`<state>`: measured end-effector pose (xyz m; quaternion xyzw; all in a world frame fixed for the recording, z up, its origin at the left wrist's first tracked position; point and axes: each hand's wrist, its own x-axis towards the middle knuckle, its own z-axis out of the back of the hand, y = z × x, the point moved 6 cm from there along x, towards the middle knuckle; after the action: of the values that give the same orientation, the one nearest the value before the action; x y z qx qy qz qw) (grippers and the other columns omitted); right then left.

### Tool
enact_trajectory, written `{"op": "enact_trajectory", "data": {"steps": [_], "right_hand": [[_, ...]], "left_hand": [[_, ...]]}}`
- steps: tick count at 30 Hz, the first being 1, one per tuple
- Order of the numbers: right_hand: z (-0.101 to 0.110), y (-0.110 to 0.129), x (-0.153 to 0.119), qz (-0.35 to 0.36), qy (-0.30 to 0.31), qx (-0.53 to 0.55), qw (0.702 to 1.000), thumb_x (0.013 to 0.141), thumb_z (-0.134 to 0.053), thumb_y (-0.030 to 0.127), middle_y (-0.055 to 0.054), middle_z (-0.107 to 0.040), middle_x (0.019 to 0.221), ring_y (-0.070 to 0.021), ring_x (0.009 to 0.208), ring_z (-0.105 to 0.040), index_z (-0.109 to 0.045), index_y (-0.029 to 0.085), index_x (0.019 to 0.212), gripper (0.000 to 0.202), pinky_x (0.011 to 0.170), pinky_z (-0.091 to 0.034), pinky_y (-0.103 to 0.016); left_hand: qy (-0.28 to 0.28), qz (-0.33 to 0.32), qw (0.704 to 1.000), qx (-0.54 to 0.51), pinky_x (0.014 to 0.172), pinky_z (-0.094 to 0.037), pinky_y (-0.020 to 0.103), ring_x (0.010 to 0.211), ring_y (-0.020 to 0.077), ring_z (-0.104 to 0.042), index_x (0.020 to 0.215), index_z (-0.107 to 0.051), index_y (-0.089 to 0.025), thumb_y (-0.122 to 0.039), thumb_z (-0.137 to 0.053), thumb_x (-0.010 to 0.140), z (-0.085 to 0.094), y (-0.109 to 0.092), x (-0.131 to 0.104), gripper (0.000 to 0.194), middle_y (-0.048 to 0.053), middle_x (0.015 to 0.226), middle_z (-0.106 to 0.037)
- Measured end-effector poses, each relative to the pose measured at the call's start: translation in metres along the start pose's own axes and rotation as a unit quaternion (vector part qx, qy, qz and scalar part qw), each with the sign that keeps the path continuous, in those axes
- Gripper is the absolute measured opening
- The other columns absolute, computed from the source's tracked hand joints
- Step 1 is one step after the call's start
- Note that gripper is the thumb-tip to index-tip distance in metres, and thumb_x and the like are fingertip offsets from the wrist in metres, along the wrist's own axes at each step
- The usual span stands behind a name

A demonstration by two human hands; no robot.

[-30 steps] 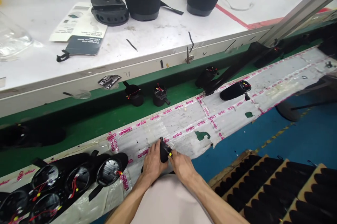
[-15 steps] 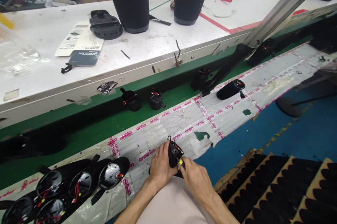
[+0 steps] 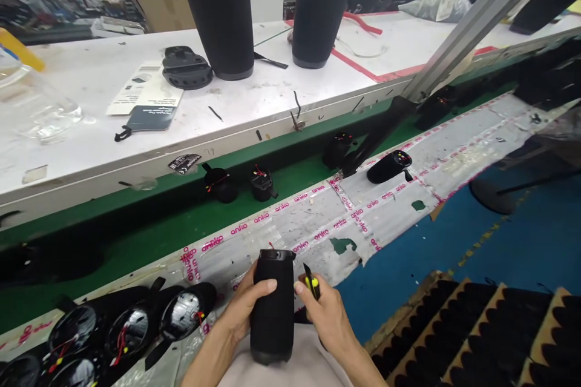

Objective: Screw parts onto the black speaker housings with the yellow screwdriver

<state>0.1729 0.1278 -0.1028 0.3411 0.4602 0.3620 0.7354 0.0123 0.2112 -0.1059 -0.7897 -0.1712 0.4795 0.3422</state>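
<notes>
My left hand (image 3: 249,299) is wrapped round a black fabric-covered cylindrical speaker (image 3: 273,308), thumb across its front. The speaker stands nearly upright before my lap, with a bit of red wire showing at its top rim. Just right of it, my right hand (image 3: 327,311) grips a black and yellow utility knife (image 3: 312,284), its dark tip pointing up and away from the speaker's side. Several open-ended black speakers (image 3: 181,313) with red and yellow wires lie at the lower left.
A plastic-covered ledge (image 3: 318,205) runs along a green conveyor (image 3: 190,208) carrying small black wired parts (image 3: 262,184). Another speaker (image 3: 389,167) lies on the ledge. The white shelf (image 3: 254,102) holds two tall speakers (image 3: 222,17). Cardboard-divided rows of black cylinders (image 3: 454,326) stand lower right.
The speaker has been turned from its wired end facing me to upright, side towards me. My right hand with the knife has come away from the wired end.
</notes>
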Motion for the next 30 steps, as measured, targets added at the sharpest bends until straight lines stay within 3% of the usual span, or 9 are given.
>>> {"op": "enact_trajectory", "data": {"steps": [2,5,8,11,14,16,20,24,30], "right_hand": [[-0.015,0.0,-0.003,-0.011,0.068,0.039,0.997,0.093,-0.045,0.07,0.006,-0.054,0.052,-0.0168,0.047,-0.055,-0.061,0.018,0.106,0.057,0.048,-0.044,-0.027],[-0.032,0.012,-0.008,-0.016,0.145,0.121,0.982,0.087,-0.05,0.074,0.006,-0.056,0.056,-0.0156,0.045,-0.054,-0.059,0.018,0.109,0.062,0.046,-0.043,-0.026],[-0.03,0.03,-0.009,-0.024,0.099,0.102,0.99,0.082,-0.063,0.065,-0.002,-0.071,0.079,-0.021,0.066,-0.067,-0.059,0.019,0.116,0.058,0.06,-0.051,-0.03],[-0.021,0.049,-0.011,-0.024,0.021,-0.067,0.997,0.076,-0.075,0.048,-0.007,-0.075,0.103,-0.0302,0.098,-0.071,-0.057,0.023,0.127,0.059,0.084,-0.053,-0.038],[-0.023,0.065,-0.017,0.026,0.015,-0.221,0.975,0.08,-0.075,0.045,-0.009,-0.075,0.109,-0.0338,0.101,-0.071,-0.052,0.024,0.133,0.062,0.085,-0.052,-0.041],[-0.026,0.072,-0.023,0.082,0.013,-0.268,0.96,0.086,-0.069,0.047,-0.011,-0.074,0.112,-0.0327,0.099,-0.072,-0.05,0.023,0.134,0.057,0.083,-0.053,-0.04],[-0.025,0.081,-0.033,0.171,0.0,-0.264,0.949,0.098,-0.049,0.044,-0.009,-0.074,0.106,-0.0278,0.091,-0.074,-0.051,0.024,0.127,0.035,0.076,-0.054,-0.037],[-0.021,0.085,-0.042,0.224,0.001,-0.256,0.94,0.101,-0.04,0.034,-0.006,-0.074,0.102,-0.0236,0.085,-0.073,-0.052,0.026,0.125,0.028,0.076,-0.053,-0.034],[-0.012,0.081,-0.044,0.23,0.019,-0.254,0.939,0.103,-0.037,0.033,-0.006,-0.072,0.112,-0.0233,0.098,-0.071,-0.047,0.029,0.137,0.036,0.086,-0.052,-0.034]], "left_hand": [[0.012,0.037,0.998,-0.056,0.079,-0.057,0.04,0.089,0.029,-0.073,0.115,-0.066,-0.017,-0.054,-0.069,0.069,0.0,0.008,-0.008,0.059,0.011,0.1,-0.077],[0.026,0.084,0.99,-0.112,0.078,-0.058,0.049,0.083,0.0351,-0.074,0.105,-0.071,-0.011,-0.073,-0.057,0.071,0.002,0.017,-0.016,0.073,0.017,0.086,-0.076],[0.001,0.081,0.988,-0.128,0.08,-0.057,0.053,0.083,0.0379,-0.074,0.104,-0.072,-0.009,-0.078,-0.054,0.074,0.005,0.016,-0.019,0.077,0.019,0.087,-0.077],[-0.078,0.0,0.991,-0.109,0.094,-0.054,0.045,0.101,0.0343,-0.071,0.113,-0.068,-0.016,-0.061,-0.075,0.07,0.014,0.006,-0.018,0.063,0.012,0.104,-0.077],[-0.151,-0.068,0.982,-0.088,0.11,-0.042,0.037,0.124,0.0296,-0.06,0.125,-0.061,-0.023,-0.043,-0.088,0.064,0.02,0.0,-0.02,0.07,0.004,0.12,-0.073],[-0.169,-0.061,0.979,-0.097,0.11,-0.043,0.037,0.123,0.0292,-0.061,0.125,-0.061,-0.023,-0.042,-0.087,0.066,0.023,0.002,-0.022,0.067,0.004,0.118,-0.074],[-0.132,0.031,0.977,-0.162,0.095,-0.055,0.043,0.097,0.0304,-0.073,0.108,-0.069,-0.016,-0.052,-0.075,0.075,0.026,0.014,-0.028,0.049,0.009,0.102,-0.079],[-0.066,0.125,0.964,-0.224,0.088,-0.059,0.046,0.084,0.0322,-0.076,0.092,-0.075,-0.011,-0.061,-0.074,0.068,0.022,0.023,-0.037,0.055,0.014,0.086,-0.08],[-0.034,0.145,0.957,-0.25,0.083,-0.06,0.037,0.081,0.0285,-0.076,0.088,-0.076,-0.012,-0.057,-0.081,0.062,0.016,0.031,-0.04,0.052,0.012,0.084,-0.081]]}}
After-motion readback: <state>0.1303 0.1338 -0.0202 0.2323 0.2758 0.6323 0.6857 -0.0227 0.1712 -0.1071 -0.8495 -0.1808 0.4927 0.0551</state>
